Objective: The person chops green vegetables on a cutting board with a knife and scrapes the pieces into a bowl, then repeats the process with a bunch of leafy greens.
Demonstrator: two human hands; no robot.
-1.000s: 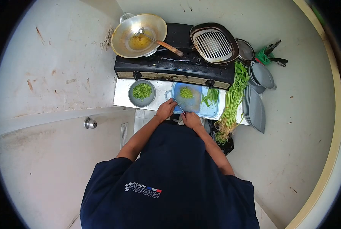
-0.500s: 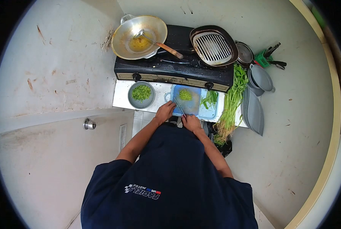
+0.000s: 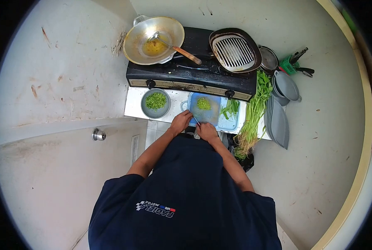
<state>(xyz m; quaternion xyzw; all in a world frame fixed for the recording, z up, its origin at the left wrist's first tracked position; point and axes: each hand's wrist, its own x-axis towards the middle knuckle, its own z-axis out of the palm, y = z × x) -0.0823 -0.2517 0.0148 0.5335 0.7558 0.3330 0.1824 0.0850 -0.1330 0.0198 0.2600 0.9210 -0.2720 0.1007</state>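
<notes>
My right hand (image 3: 207, 132) is closed around the handle of a knife (image 3: 196, 120) at the near edge of a blue cutting board (image 3: 211, 118). The blade slants up and left towards my left hand (image 3: 181, 121), whose fingers are bent together at the board's left near corner. What those fingers pinch, if anything, is hidden. A small heap of chopped greens (image 3: 203, 103) lies on the board, beyond the blade. Uncut green leaves (image 3: 230, 109) rest towards the right side. Left of the board stands a grey bowl (image 3: 143, 109) with more chopped greens (image 3: 156, 101) in it.
Behind the board is a black stove (image 3: 194, 77) carrying a wok (image 3: 131, 43) with a wooden-handled spatula (image 3: 188, 55) and a grill pan (image 3: 235, 53). On the right lie long leafy stalks (image 3: 252, 116), stacked grey plates (image 3: 278, 125) and a green utensil basket (image 3: 287, 66).
My right hand has shifted slightly left, and the knife blade now shows shorter, with its tip closer to my left hand. The greens look unchanged.
</notes>
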